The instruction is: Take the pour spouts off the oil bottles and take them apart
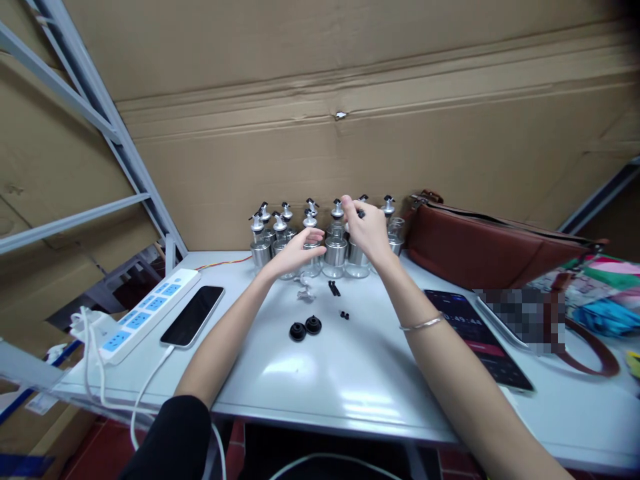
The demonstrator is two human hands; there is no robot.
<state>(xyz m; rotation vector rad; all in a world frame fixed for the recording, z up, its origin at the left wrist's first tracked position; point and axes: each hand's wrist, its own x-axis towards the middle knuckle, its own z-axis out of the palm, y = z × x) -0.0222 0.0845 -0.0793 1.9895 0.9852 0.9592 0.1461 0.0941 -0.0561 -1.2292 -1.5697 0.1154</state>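
My left hand (301, 251) is open, fingers stretched toward the right, in front of the row of glass bottles (335, 257) with metal sleeves and silver pour spouts. Raised before the bottles on the right, my right hand (369, 230) is closed, with a small black part (361, 214) showing at its fingers. The rest of what it grips is hidden. On the table below lie silver spout pieces (306, 291), two thin black strips (334, 288), small black caps (345, 315), and two round black lids, a left one (297, 331) and a right one (313, 325).
A white power strip (150, 313) and a charging phone (193, 317) lie at the left. To the right are a brown bag (490, 243), a tablet-like screen showing a timer (480, 333) and a strap (595, 363). Cardboard (360, 153) walls off the back.
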